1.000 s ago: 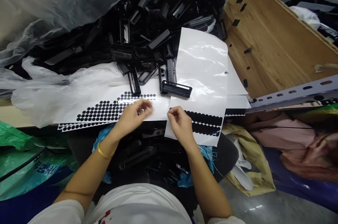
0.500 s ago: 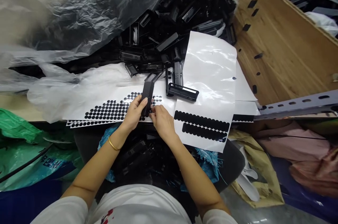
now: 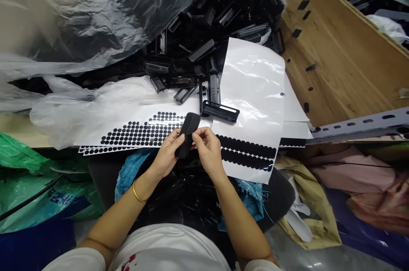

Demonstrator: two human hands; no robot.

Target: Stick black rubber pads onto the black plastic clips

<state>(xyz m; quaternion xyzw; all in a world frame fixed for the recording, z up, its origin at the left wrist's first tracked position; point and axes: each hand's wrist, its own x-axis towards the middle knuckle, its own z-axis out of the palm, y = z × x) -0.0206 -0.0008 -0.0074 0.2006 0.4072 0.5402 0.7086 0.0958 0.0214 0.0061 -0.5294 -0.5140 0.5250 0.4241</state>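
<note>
My left hand [image 3: 167, 154] grips a long black textured plastic part [image 3: 188, 133], held tilted with its upper end to the right. My right hand [image 3: 208, 148] pinches the same part at its middle from the right side. Under the hands lie white backing sheets: a left sheet [image 3: 140, 131] with several rows of round black stickers, and a right sheet [image 3: 252, 105] with two rows of black dots near its lower edge. Another black frame-like part [image 3: 220, 111] lies flat just beyond my hands.
A big pile of black plastic parts [image 3: 207, 28] fills the back, half under clear plastic film [image 3: 79, 19]. A wooden board [image 3: 335, 53] rises at the right, with a perforated metal rail [image 3: 361, 126]. A bin with black parts [image 3: 179, 194] sits in front of my lap; green bags [image 3: 28, 185] lie left.
One second ago both hands were apart over the sticker sheets. Half a second ago the left hand held the black part upright; now the part is tilted right and both hands hold it closer to me.
</note>
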